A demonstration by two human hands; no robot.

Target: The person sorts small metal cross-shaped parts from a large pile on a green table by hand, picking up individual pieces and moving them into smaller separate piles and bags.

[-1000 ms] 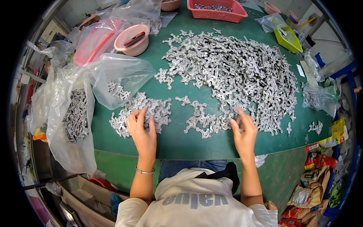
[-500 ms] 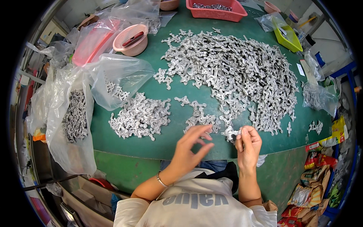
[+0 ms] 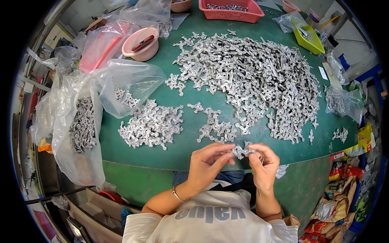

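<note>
Both of my hands meet over the near edge of the green table point(image 3: 170, 156), with silvery metal castings point(image 3: 240, 151) between them. My right hand point(image 3: 264, 164) pinches them from the right. From the left, the thumb and fingertips of my left hand point(image 3: 208, 160) close on the same cluster. How many castings are held I cannot tell, as fingers cover part of them. Just beyond my hands lies a small group of similar castings point(image 3: 214, 125). A large heap point(image 3: 251, 77) of them spreads behind, and a smaller pile point(image 3: 152, 124) sits to the left.
Clear plastic bags point(image 3: 81, 125) with castings lie at the left, beside a pink bowl point(image 3: 142, 44) holding a red-handled tool. A red tray point(image 3: 231, 12) of metal rings stands at the back, a yellow-green basket point(image 3: 308, 40) at the back right. Bagged packets point(image 3: 338, 190) lie right of the table.
My left hand has moved right and closed on the castings held by my right hand. The right hand has come slightly nearer to me with them.
</note>
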